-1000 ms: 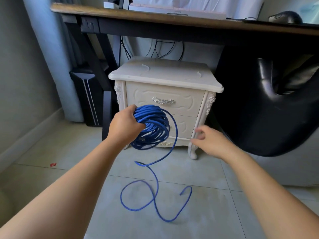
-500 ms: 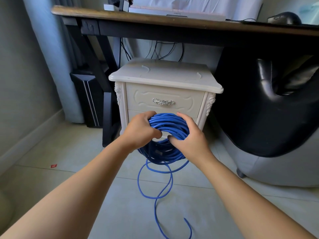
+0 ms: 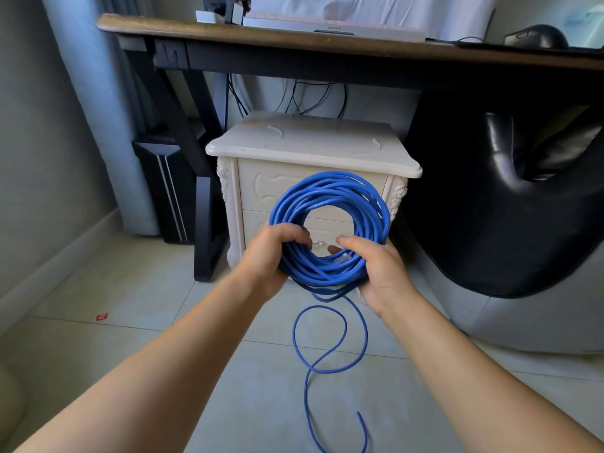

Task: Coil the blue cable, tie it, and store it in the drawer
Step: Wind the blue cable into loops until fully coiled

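The blue cable (image 3: 330, 194) is wound into a round coil held upright in front of the cream nightstand (image 3: 313, 148). My left hand (image 3: 269, 256) grips the coil's lower left, fingers curled through the ring. My right hand (image 3: 379, 266) grips the lower right the same way. A loose tail of the cable hangs from the coil's bottom and loops over the tiled floor toward me. Both nightstand drawers are closed; the upper drawer front (image 3: 258, 188) is partly hidden behind the coil.
A dark wooden desk (image 3: 327, 44) spans above the nightstand. A black chair (image 3: 506, 207) stands close on the right. A black computer tower (image 3: 166, 191) and desk leg are on the left. A small red scrap (image 3: 101, 317) lies on the floor.
My right hand joined the left on the coil. The coil was turned upright and raised, its opening now facing me. The loose tail on the floor has shortened and shifted right.
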A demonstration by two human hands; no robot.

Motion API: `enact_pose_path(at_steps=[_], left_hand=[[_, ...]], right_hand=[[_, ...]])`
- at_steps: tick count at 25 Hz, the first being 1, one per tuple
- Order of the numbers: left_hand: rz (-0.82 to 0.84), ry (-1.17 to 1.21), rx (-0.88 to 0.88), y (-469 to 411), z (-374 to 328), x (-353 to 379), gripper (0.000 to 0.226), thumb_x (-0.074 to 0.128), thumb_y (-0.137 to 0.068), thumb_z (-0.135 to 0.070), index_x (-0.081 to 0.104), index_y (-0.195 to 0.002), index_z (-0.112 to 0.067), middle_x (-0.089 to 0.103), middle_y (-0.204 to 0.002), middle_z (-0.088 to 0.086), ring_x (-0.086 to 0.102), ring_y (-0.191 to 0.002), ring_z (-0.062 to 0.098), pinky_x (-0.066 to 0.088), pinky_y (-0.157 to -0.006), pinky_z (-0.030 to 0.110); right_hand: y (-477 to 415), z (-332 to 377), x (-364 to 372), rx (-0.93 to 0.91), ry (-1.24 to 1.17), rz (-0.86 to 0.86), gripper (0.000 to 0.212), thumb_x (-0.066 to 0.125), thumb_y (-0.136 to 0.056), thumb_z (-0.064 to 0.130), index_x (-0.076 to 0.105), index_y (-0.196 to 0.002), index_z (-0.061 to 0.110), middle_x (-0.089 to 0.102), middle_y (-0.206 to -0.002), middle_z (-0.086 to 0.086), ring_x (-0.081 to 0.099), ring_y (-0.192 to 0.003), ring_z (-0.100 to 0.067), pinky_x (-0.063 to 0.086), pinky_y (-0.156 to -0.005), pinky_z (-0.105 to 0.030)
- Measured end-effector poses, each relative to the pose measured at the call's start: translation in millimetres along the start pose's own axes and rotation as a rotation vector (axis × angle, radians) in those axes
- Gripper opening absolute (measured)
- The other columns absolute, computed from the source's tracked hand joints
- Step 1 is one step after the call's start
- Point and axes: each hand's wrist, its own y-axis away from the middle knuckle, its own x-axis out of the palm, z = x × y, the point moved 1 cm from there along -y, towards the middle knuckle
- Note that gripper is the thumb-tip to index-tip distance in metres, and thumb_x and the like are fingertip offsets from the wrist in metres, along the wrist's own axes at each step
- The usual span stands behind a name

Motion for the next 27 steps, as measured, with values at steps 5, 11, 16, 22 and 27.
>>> enact_pose_path(at_steps=[5, 11, 16, 22, 27], left_hand=[[0.115, -0.295, 0.019, -2.1, -6.7, -5.2, 0.030, 0.073, -0.080, -0.006, 0.062, -0.108, -0.013, 0.070, -0.091, 0.004, 0.069, -0.092, 0.024, 0.057, -0.090, 0.039], [0.174, -0.995, 0.518, 5.0, -15.2, 3.3, 0.104, 0.085, -0.072, -0.025, 0.019, -0.151, -0.042, 0.034, -0.143, -0.012, 0.043, -0.120, -0.006, 0.038, -0.094, 0.005], [0.215, -1.345, 0.596, 5.5, -4.3, 7.5, 0.076, 0.074, -0.073, -0.020, 0.044, -0.143, -0.030, 0.062, -0.122, -0.006, 0.057, -0.109, 0.011, 0.044, -0.089, 0.018], [0.031, -1.023, 0.475, 9.9, -10.0, 6.4, 0.026, 0.071, -0.069, -0.006, 0.065, -0.089, -0.021, 0.065, -0.068, -0.005, 0.055, -0.055, 0.006, 0.042, -0.052, 0.016], [-0.120, -0.564, 0.325, 4.3, -16.7, -0.6, 0.023, 0.065, -0.070, 0.007, 0.062, -0.077, -0.014, 0.050, -0.051, -0.007, 0.044, -0.048, 0.012, 0.040, -0.051, 0.022]], right_hand=[[6.3, 14.0, -2.1, 0.004, 0.140, -0.155, 0.029, 0.057, -0.072, -0.010, 0.053, -0.088, 0.014, 0.048, -0.068, -0.012, 0.051, -0.045, -0.021, 0.043, -0.040, -0.023], [8.5, 36.7, -9.5, -0.304, 0.800, -0.135, 0.035, 0.062, -0.071, -0.004, 0.058, -0.094, 0.022, 0.060, -0.076, 0.003, 0.057, -0.053, -0.010, 0.046, -0.053, -0.022], [24.0, 35.2, 6.5, -0.510, 1.342, 0.146, 0.045, 0.066, -0.072, 0.006, 0.057, -0.109, 0.031, 0.055, -0.095, 0.011, 0.054, -0.087, -0.017, 0.047, -0.074, -0.032], [27.1, 42.3, 7.6, -0.433, 1.048, 0.170, 0.058, 0.073, -0.072, 0.015, 0.048, -0.117, 0.040, 0.060, -0.091, 0.013, 0.062, -0.076, -0.009, 0.050, -0.067, -0.023], [21.0, 43.2, -5.0, -0.220, 0.549, 0.252, 0.053, 0.081, -0.076, 0.018, 0.057, -0.120, 0.036, 0.070, -0.108, 0.012, 0.067, -0.099, -0.004, 0.051, -0.088, -0.026]])
